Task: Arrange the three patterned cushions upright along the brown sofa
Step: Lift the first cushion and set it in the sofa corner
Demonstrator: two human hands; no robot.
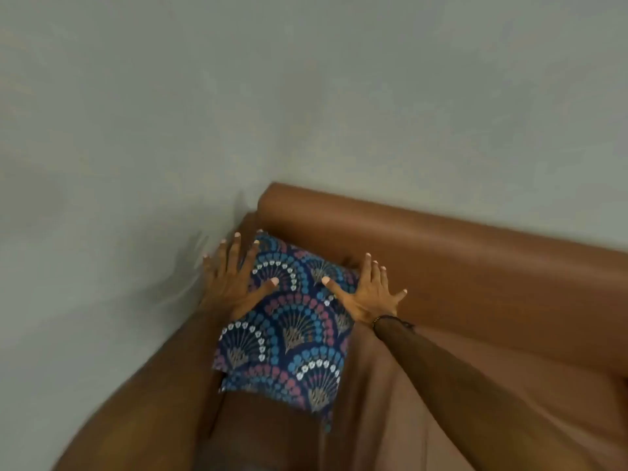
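Note:
One patterned cushion [289, 321], dark blue with blue, pink and white fan shapes, leans upright in the left corner of the brown sofa [475, 266], against the backrest and armrest. My left hand [234, 277] lies flat on the cushion's upper left edge, fingers spread, thumb across the fabric. My right hand [368, 294] presses its upper right edge, fingers spread, with a dark bracelet at the wrist. Neither hand grips the fabric. No other cushion shows in the head view.
A pale grey-green wall [238, 96] stands behind and to the left of the sofa. The sofa's left armrest [136, 402] runs along the lower left. The brown seat [441, 419] stretches to the right of the cushion.

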